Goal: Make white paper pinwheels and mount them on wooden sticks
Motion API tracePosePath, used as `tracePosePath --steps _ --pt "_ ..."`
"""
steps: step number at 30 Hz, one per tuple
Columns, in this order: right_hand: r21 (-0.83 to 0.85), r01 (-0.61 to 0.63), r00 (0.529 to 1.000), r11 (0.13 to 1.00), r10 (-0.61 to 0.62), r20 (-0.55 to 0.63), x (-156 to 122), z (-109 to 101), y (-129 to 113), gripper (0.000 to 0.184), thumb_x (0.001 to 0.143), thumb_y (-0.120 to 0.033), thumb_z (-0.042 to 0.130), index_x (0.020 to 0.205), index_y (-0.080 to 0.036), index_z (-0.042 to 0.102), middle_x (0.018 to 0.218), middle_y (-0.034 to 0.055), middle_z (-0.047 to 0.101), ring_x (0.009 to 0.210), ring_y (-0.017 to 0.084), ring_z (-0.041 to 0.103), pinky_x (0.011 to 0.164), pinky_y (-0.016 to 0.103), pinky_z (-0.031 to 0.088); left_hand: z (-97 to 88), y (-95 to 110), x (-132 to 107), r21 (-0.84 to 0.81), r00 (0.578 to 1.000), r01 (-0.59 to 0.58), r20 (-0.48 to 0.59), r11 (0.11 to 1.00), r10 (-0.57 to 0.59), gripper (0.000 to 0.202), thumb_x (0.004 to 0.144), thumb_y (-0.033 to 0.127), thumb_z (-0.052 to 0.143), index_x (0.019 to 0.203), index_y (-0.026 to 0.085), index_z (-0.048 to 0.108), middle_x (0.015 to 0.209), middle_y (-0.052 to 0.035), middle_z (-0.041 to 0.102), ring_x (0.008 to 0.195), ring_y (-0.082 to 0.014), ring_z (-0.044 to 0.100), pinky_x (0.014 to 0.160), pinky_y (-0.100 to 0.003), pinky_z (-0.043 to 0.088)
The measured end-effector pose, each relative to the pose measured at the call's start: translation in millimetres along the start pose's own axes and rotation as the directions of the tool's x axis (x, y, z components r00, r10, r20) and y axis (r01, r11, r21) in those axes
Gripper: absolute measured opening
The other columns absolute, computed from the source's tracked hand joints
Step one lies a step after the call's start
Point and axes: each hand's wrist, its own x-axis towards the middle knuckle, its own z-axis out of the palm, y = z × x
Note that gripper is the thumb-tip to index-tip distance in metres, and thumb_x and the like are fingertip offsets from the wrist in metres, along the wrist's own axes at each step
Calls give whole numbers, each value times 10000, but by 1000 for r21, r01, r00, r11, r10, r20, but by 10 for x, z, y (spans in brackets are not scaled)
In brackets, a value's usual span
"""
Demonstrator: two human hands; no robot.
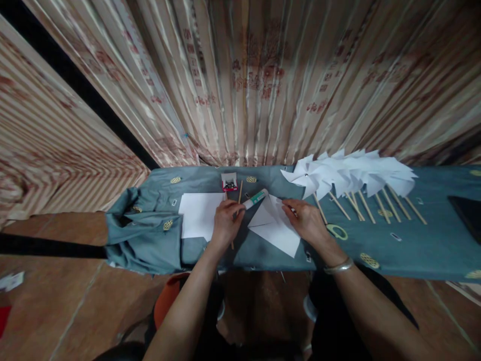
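My left hand (225, 220) is closed round a white glue stick with a green band (255, 199), its tip pointing right toward a cut white paper sheet (276, 229) on the blue-grey cloth. My right hand (306, 218) rests on that sheet's right side, fingers pinched together at a corner of the paper. A thin wooden stick (239, 193) lies just beyond my left hand. A stack of plain white paper (199, 214) lies to the left of my left hand.
Several finished white paper pinwheels on wooden sticks (349, 178) lie in a row at the right. A small box (229, 182) stands at the table's back edge. Scissors with green handles (337, 231) lie beside my right wrist. A dark object (468, 210) sits far right. Striped curtains (244, 85) hang behind.
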Motion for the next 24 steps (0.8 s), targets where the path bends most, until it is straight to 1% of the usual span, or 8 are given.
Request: tracePosePath --steps 3,8,10,13,14,16,19,24 --pt "8 -10 1000 1000 10 -1 8 -20 37 297 926 -234 469 1080 -136 704 1058 122 747 978 251 694 890 344 521 117 94 -21 -15 1000 -9 5 1000 9 158 788 133 641 834 235 753 896 -64 668 864 -216 619 837 -363 496" --pt "26 -41 999 999 42 -21 20 -39 137 301 922 -226 454 1080 -161 702 1071 106 745 996 246 685 883 346 521 253 242 -106 -52 986 -94 132 994 100 149 845 189 607 867 239 746 903 -71 674 912 -227 621 862 -380 489" --pt "29 -55 998 998 55 -17 8 -37 161 298 920 -233 457 1072 -161 703 1044 105 748 968 248 688 853 346 527 239 213 -71 -39 992 -87 93 995 91 162 829 176 617 912 244 739 951 -68 671 952 -232 615 891 -390 481" --pt "69 -52 999 996 52 -1 -32 -16 168 292 925 -253 463 1061 -153 701 1013 110 747 925 245 691 832 346 528 175 93 58 22 998 -24 -57 999 25 240 788 174 658 1014 233 714 1094 -79 647 1050 -249 587 961 -399 457" --pt "89 -48 999 995 47 7 -50 -3 166 290 928 -257 463 1057 -151 700 1012 111 746 917 241 691 836 345 527 161 55 99 55 998 -7 -57 998 10 279 751 193 705 1027 233 709 1112 -79 644 1067 -260 579 969 -404 452" --pt "124 -46 999 991 44 22 -85 31 160 285 932 -256 458 1048 -152 697 1014 112 743 908 234 690 848 343 526 165 6 152 131 1000 16 16 991 -18 351 693 243 773 1037 228 705 1085 -84 659 1063 -286 572 970 -430 446" --pt "147 -24 999 989 19 34 -116 81 155 281 939 -237 439 1038 -163 692 1015 115 740 944 235 681 883 352 517 243 -8 171 234 993 9 111 972 -36 364 703 255 769 1058 219 697 1058 -95 685 1065 -311 561 964 -462 429" --pt "252 -16 1000 968 12 17 -100 106 154 264 927 -245 458 1028 -182 694 1005 104 741 959 233 677 896 370 518 375 2 215 238 995 19 88 971 -41 263 737 190 700 999 202 719 1003 -100 704 1030 -312 568 934 -454 431"
